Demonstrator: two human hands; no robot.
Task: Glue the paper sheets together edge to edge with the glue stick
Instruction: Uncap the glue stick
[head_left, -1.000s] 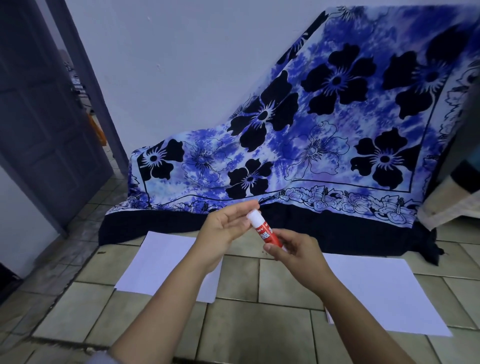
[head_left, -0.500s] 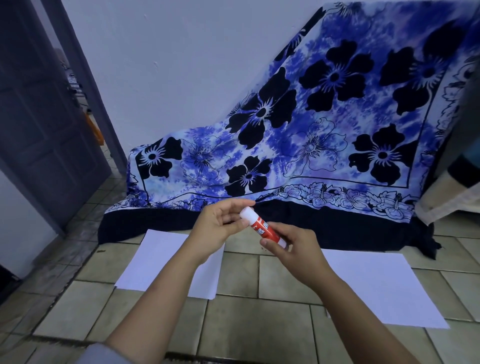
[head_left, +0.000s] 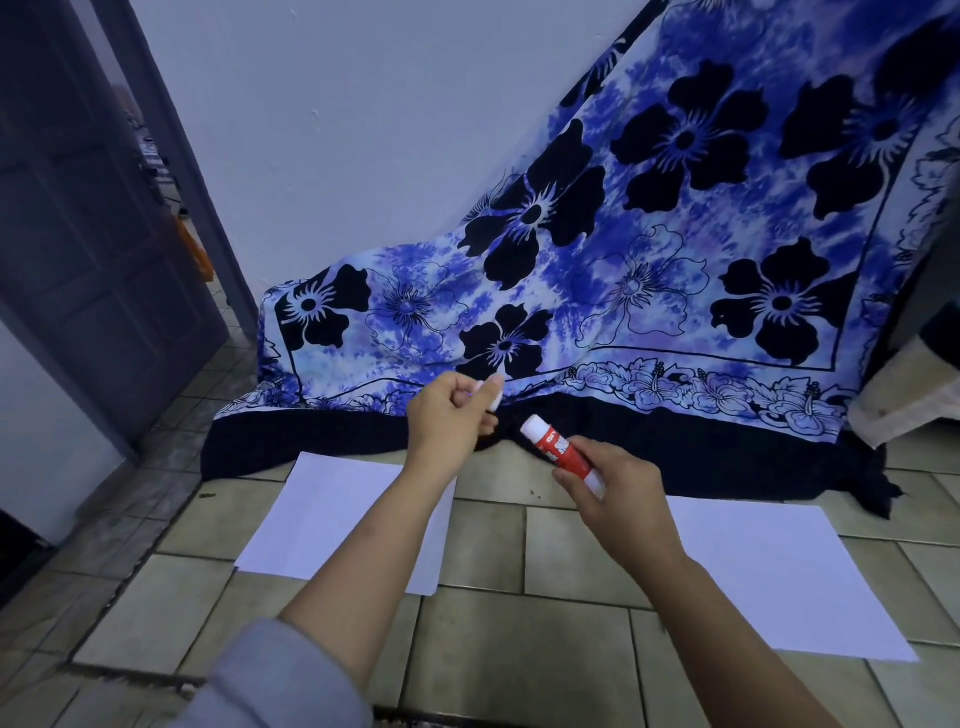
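Observation:
A red and white glue stick (head_left: 560, 448) is held up over the floor, gripped at its lower end by my right hand (head_left: 615, 493). Its top end shows white and uncapped. My left hand (head_left: 451, 415) is a little to the left of it, apart from the stick, pinching the white cap (head_left: 493, 397) between thumb and fingers. Two white paper sheets lie flat on the tiled floor: the left sheet (head_left: 322, 512) under my left forearm and the right sheet (head_left: 789, 571) beyond my right wrist, with a wide gap of tiles between them.
A blue and black flowered cloth (head_left: 649, 260) drapes down over something against the white wall, its dark hem reaching the floor just behind the sheets. A grey door (head_left: 88, 234) stands open at the left. Beige floor tiles (head_left: 519, 670) stretch toward me.
My left hand has pulled the cap off the glue stick and moved left, away from it. My right hand still holds the stick, now a bit lower and to the right.

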